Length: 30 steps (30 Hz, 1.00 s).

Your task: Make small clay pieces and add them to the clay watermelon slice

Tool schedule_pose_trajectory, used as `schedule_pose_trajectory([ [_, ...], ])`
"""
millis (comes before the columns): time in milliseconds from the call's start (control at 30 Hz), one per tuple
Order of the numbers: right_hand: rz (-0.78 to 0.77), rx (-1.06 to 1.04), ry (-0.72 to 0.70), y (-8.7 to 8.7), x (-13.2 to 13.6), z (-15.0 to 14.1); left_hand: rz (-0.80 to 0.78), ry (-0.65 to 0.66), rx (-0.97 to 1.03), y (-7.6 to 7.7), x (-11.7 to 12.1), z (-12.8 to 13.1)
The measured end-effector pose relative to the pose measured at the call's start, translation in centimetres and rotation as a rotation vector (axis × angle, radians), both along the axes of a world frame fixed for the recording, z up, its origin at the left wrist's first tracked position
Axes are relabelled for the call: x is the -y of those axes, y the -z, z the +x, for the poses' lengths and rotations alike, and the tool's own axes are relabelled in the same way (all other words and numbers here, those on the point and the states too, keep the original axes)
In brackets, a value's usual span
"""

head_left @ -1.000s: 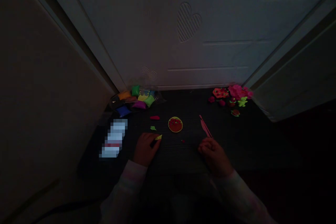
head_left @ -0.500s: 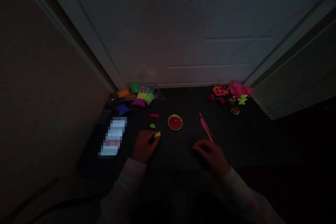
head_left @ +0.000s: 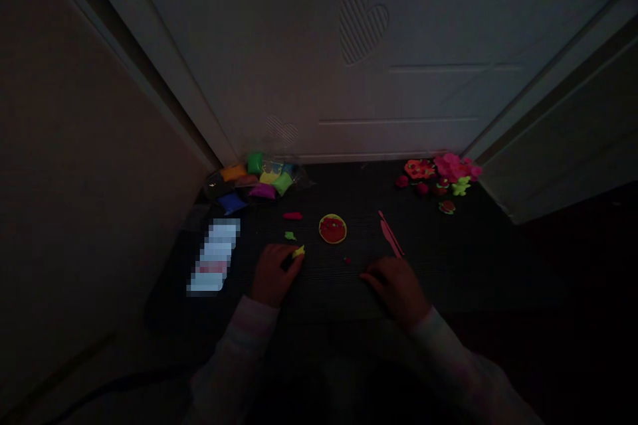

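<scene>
My left hand (head_left: 276,272) pinches a small piece of yellow modelling clay (head_left: 298,252) between thumb and fingertips, just above the dark tabletop. My right hand (head_left: 396,285) rests low over the table with its fingers curled and thumb close to them; anything between them is hidden. Between the hands lies a tiny red bit of clay (head_left: 347,259). Beyond it sits a round red clay disc with a yellow rim (head_left: 333,230), with small red and green bits on top. A green clay scrap (head_left: 290,236) and a red clay roll (head_left: 292,216) lie past my left hand.
Pink modelling tools (head_left: 391,234) lie beyond my right hand. Bags of coloured clay (head_left: 262,190) stand at the back left, several small clay figures (head_left: 451,166) at the back right. A lit phone (head_left: 215,257), blurred out, lies left. A white door (head_left: 309,80) rises behind the table.
My right hand has shifted slightly left and toward the table's middle. My left hand keeps its pinch on the yellow clay. The whole view has tilted a little.
</scene>
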State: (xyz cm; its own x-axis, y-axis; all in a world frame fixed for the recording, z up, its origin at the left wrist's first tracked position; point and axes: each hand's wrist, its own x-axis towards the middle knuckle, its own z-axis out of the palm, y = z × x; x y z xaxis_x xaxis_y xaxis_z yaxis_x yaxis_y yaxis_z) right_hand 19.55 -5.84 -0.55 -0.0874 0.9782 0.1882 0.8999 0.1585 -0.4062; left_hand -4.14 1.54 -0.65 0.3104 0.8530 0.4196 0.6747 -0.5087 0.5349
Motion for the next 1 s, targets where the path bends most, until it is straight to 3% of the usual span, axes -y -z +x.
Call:
schedule_pose_trajectory([
  [400,0.114,0.156,-0.001,0.1,2.7,0.8,0.037,0.001,-0.058,0.1,-0.1,0.0],
  [600,0.120,0.274,0.006,-0.4,2.5,0.1,0.023,-0.017,-0.051,0.2,-0.1,0.1],
  [1000,0.152,0.257,0.025,-0.4,2.6,0.1,0.041,0.004,-0.020,0.3,-0.1,0.0],
])
